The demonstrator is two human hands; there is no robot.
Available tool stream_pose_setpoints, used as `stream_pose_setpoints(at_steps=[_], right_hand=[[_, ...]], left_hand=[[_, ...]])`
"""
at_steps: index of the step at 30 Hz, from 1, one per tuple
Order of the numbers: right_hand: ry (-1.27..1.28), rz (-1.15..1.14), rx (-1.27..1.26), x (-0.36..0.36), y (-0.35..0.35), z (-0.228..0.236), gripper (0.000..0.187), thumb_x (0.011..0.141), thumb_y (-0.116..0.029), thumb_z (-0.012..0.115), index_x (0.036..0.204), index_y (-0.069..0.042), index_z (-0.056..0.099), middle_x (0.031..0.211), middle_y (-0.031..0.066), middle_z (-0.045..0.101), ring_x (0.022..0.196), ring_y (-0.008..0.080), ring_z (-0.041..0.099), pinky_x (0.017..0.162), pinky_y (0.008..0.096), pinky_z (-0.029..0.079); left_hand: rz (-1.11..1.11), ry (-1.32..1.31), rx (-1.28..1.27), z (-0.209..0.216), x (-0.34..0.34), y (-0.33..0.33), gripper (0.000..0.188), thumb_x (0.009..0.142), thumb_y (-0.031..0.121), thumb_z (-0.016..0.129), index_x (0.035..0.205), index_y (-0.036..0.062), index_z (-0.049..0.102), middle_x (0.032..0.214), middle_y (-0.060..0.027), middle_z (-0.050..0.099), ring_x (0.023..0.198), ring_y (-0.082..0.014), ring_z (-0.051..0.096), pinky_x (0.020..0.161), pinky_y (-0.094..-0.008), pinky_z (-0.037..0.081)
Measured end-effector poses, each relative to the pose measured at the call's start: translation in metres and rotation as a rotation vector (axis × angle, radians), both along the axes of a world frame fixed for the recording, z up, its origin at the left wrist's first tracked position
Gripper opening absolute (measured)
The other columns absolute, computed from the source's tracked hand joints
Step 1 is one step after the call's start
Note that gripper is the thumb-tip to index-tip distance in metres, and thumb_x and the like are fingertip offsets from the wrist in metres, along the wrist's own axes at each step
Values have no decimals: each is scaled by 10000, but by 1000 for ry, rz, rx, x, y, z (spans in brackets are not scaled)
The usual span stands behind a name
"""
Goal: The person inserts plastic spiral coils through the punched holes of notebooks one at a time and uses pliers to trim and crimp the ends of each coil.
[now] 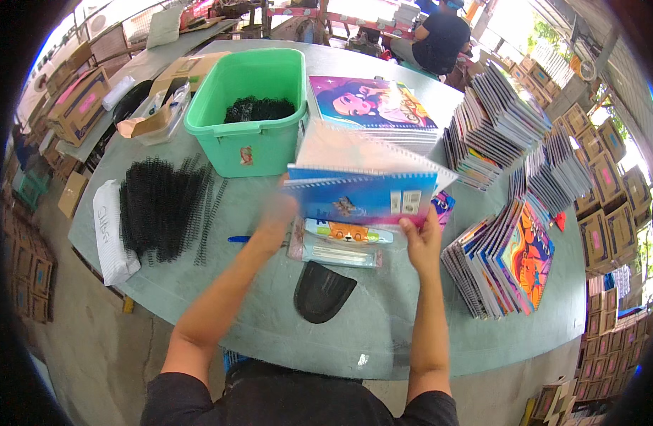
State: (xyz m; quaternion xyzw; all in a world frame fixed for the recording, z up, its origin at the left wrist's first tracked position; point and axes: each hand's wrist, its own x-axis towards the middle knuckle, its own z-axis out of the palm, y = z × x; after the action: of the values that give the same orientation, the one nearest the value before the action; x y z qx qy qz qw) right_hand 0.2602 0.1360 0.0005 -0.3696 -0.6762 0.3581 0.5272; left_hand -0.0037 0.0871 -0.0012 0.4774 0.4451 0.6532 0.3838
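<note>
Held notebook, with places given from the green tub (pixel 220 153). We find the left hand (pixel 277 213) just nearer the wearer than the tub's right side, but blurred; we cannot tell whether its fingers grip or merely touch the left end of the blue notebook (pixel 355 195). The right hand (pixel 424 238), farther to the right of the tub, pinches the notebook's lower right corner, its thumb in front and its fingers partly hidden. The notebook is nearer the wearer than the tub and to its right; its cover conceals the lower part of the white sheets (pixel 369 153), which are smeared and in turn mask part of the notebook stack (pixel 372 103) right of the tub. We cannot make out whether the toothed row on the cover's upper edge is bare holes or wire.

The notebook's long axis runs sideways, roughly along the tub's near wall. We see its toothed edge uppermost, its cover facing the wearer, and its barcode panel toward the end farther from the tub. Black wire coils (pixel 163 206) lie left of the tub, toward the wearer; loose coils (pixel 259 110) hide the tub's floor.
</note>
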Motion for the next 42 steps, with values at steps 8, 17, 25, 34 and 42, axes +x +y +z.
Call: stream_pose_setpoints(at_steps=[8, 17, 25, 34, 42], right_hand=[[-292, 43, 32, 5, 11, 12, 485, 753, -54, 728, 1111, 6, 406, 995, 162, 613, 921, 230, 616, 803, 320, 473], [-325, 147, -51, 39, 11, -41, 633, 769, -89, 712, 1289, 17, 366, 1123, 170, 550, 1055, 238, 566, 898, 350, 436], [351, 23, -182, -18, 31, 19, 591, 780, -181, 703, 1280, -41, 420, 1132, 112, 542, 998, 188, 537, 924, 347, 398], [196, -305, -181, -50, 0, 21, 289, 817, -176, 665, 1038, -12, 577, 928, 58, 596, 865, 119, 534, 799, 254, 412], [432, -159, -127, -29, 2, 21, 176, 847, -179, 628, 948, -42, 582, 868, 12, 565, 813, 75, 510, 767, 225, 391]], left_hand=[[22, 133, -133, 32, -12, 5, 431, 732, 70, 749, 1109, -7, 555, 992, -53, 647, 902, -129, 592, 841, -299, 470], [-78, 289, -172, 8, -28, -5, 587, 747, 190, 715, 1262, 46, 472, 1179, -133, 559, 1066, -216, 532, 916, -363, 417], [349, 1296, 355, 88, 1, 1, 764, 791, 574, 567, 1362, 98, 387, 1358, -234, 367, 1301, -387, 294, 1071, -485, 216], [211, 598, 83, 6, 14, -14, 814, 868, 642, 395, 1396, 32, 286, 1422, -159, 306, 1343, -298, 226, 1095, -410, 174], [-32, 653, -224, 19, -61, -21, 602, 899, 462, 503, 1249, -26, 455, 1118, -177, 582, 1011, -272, 561, 864, -358, 434]])
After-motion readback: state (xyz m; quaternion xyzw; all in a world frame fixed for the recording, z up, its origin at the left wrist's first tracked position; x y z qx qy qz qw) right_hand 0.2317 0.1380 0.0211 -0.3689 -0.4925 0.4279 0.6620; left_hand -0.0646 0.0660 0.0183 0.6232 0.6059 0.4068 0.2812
